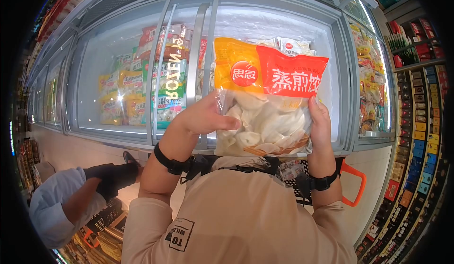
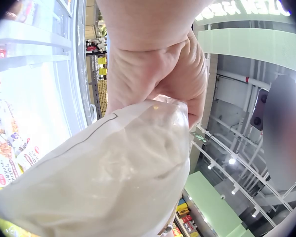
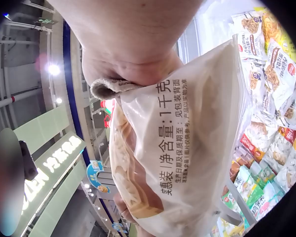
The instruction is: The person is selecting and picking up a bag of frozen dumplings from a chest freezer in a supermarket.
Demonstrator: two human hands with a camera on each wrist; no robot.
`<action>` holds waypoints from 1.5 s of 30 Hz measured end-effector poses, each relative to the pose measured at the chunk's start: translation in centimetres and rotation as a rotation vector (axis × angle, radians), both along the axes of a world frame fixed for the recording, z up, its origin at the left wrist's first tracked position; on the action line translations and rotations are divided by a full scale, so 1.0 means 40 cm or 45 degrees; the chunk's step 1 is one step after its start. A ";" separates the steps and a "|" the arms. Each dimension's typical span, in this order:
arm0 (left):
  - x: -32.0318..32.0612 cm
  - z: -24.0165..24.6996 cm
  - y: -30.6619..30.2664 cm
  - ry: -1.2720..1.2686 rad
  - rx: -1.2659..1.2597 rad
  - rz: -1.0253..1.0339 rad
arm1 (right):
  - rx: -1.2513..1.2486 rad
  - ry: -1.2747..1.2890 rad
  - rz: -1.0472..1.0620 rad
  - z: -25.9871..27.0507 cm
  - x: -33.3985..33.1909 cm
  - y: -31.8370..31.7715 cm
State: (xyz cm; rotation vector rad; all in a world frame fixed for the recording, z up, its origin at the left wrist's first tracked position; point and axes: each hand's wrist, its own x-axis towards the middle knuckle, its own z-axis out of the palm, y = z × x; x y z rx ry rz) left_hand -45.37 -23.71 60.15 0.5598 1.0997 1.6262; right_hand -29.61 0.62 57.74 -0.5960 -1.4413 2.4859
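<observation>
A large bag of dumplings (image 1: 269,98), orange and red at its top with a clear lower part, is held upright between both hands in the head view. The left hand (image 1: 208,117) grips its left edge, thumb across the front and fingers behind. On the right edge, the right hand (image 1: 320,124) pinches with the thumb in front. The left wrist view shows the left hand (image 2: 158,74) over the pale bag (image 2: 113,168). In the right wrist view the right hand (image 3: 133,64) holds the bag (image 3: 187,143), its printed side showing.
Behind the bag stands a chest freezer (image 1: 350,74) with sliding glass lids and frozen packets (image 1: 132,84) inside. A shopping basket with an orange handle (image 1: 354,183) is below the right arm. Another person (image 1: 66,202) is at the lower left. Stocked shelves (image 1: 421,131) line the right.
</observation>
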 end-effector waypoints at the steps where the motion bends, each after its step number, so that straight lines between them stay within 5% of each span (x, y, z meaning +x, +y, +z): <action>1: -0.001 0.003 0.001 -0.031 0.017 -0.011 | 0.003 -0.001 -0.009 0.001 0.000 -0.002; 24: 0.007 0.000 0.079 0.053 -0.093 -0.259 | -0.003 -0.036 -0.288 0.059 0.134 -0.030; 37: 0.174 0.028 0.234 0.066 -0.019 -0.553 | 0.053 -0.009 -0.559 0.076 0.388 0.010; 45: 0.326 0.038 0.248 -0.186 -0.089 -0.460 | 0.051 0.045 -0.544 0.065 0.523 0.038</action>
